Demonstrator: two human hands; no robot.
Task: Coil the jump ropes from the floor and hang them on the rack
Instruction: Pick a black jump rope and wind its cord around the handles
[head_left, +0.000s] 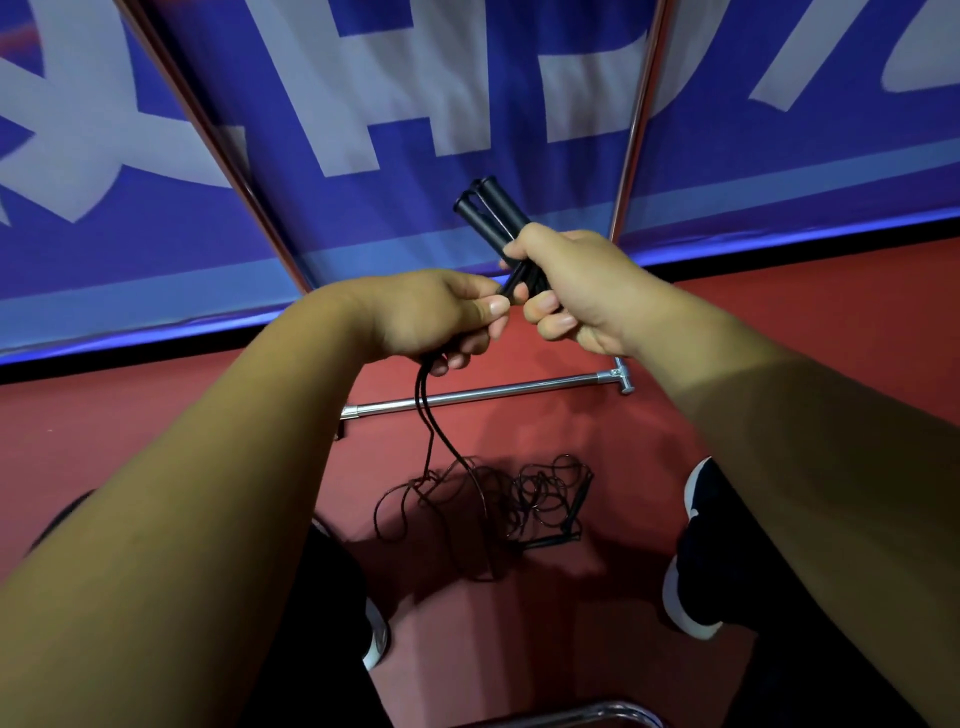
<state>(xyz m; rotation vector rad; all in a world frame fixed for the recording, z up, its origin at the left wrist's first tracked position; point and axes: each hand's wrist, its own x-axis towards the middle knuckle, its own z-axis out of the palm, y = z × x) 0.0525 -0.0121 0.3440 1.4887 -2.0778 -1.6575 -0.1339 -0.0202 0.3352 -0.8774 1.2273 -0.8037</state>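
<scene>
Head view: our right hand (582, 291) gripped both handles (500, 207) above the bar (483, 396), their long axis pointing up-left, away from us. Our left hand (431, 317), just beside it, curled round the two cords (422, 400). The cords dropped past the bar to a loose heap (467, 483) on our side of it. The left hand was nearer the slack, so we judged it should do the coiling.

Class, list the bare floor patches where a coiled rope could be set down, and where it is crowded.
Bare red floor: left, between blue banner and left forearm; near, between the two dark shoes. Crowded: tangled black rope between chrome floor bar and shoes.
</scene>
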